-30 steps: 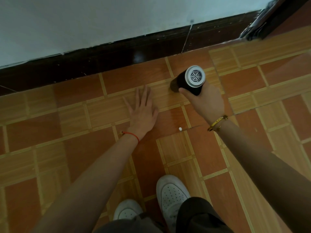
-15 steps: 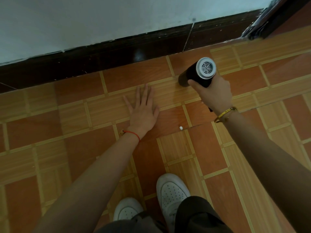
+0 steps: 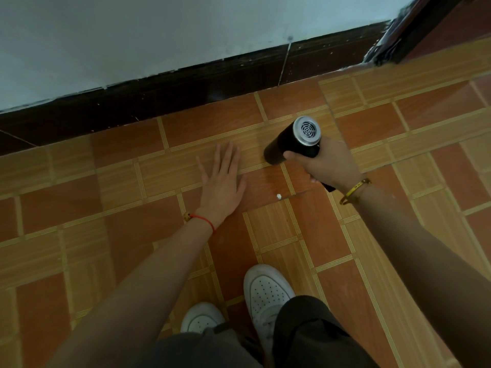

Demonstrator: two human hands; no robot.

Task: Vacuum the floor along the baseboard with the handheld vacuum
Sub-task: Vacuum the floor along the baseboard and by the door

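My right hand (image 3: 328, 166) grips the handheld vacuum (image 3: 291, 140), a black cylinder with a silver vented rear cap facing up. Its nozzle end points down and left at the orange tiled floor (image 3: 127, 227), a short way in front of the dark baseboard (image 3: 186, 88). My left hand (image 3: 221, 185) lies flat on the floor with fingers spread, just left of the vacuum's nozzle. A small white crumb (image 3: 279, 196) sits on the tile between my two hands.
A pale wall (image 3: 132, 35) rises above the baseboard. A dark door frame (image 3: 414, 30) stands at the upper right corner. My two white shoes (image 3: 265, 293) are at the bottom centre, close behind my arms.
My right hand has drawn the vacuum back from near the baseboard, down and slightly left toward my left hand. My left hand has stayed flat in place.
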